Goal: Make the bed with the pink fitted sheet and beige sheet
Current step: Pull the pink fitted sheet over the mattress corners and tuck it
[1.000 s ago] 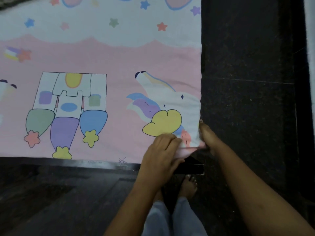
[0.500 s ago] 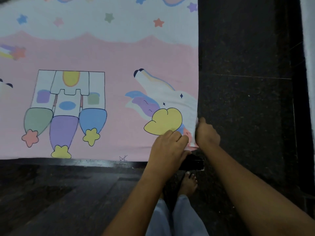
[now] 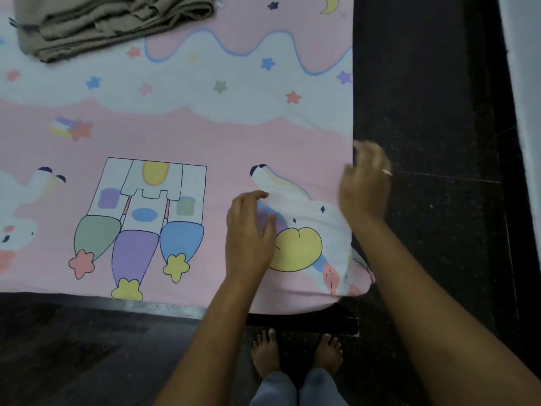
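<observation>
Beige sheet (image 3: 114, 23) lies on the pink fitted sheet (image 3: 175, 136) at upper left; floor (image 3: 424, 112) at right

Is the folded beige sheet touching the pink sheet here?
Touching. The head view shows the beige sheet, folded, lying directly on the pink sheet at the far left, with no gap between them.

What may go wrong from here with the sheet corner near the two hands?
1. The pink fitted sheet bunches at its near corner above the dark bed frame; that corner may pop off if the left hand pushes the cloth away.
2. The right hand is blurred at the side edge; a quick tug there might leave wrinkles.
</observation>
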